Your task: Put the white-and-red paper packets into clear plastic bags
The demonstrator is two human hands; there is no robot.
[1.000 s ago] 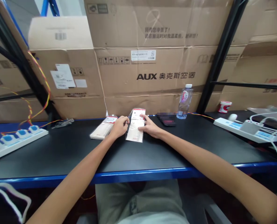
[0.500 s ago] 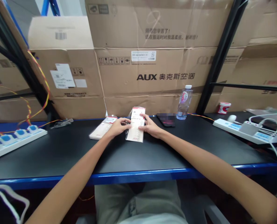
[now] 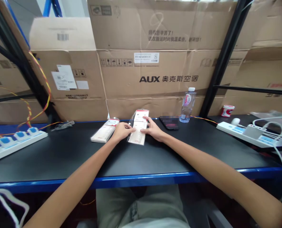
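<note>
A flat cream packet (image 3: 138, 136) with a red and white top is in a clear plastic sleeve, tilted a little on the black tabletop. My right hand (image 3: 154, 129) grips its right edge, thumb low on the front and fingers higher up. From the left, my left hand (image 3: 123, 131) pinches at the sleeve's left side, its fingertips reaching the packet's front. Just beyond that hand lies a stack of similar cream packets (image 3: 103, 133), the top one with a red and white head. Fine print on the packets is too small to read.
Behind the packets, a dark phone (image 3: 169, 123) lies near a clear water bottle (image 3: 187, 106). Power strips sit at the left (image 3: 17, 144) and right (image 3: 240, 130), with cables. Large cardboard boxes (image 3: 121, 79) wall off the back. A blue edge (image 3: 145, 180) runs along the front.
The packet's lower end has swung slightly left, so it leans a bit more. My left hand has shifted slightly right, its fingertips further over the packet. My right hand keeps its grip.
</note>
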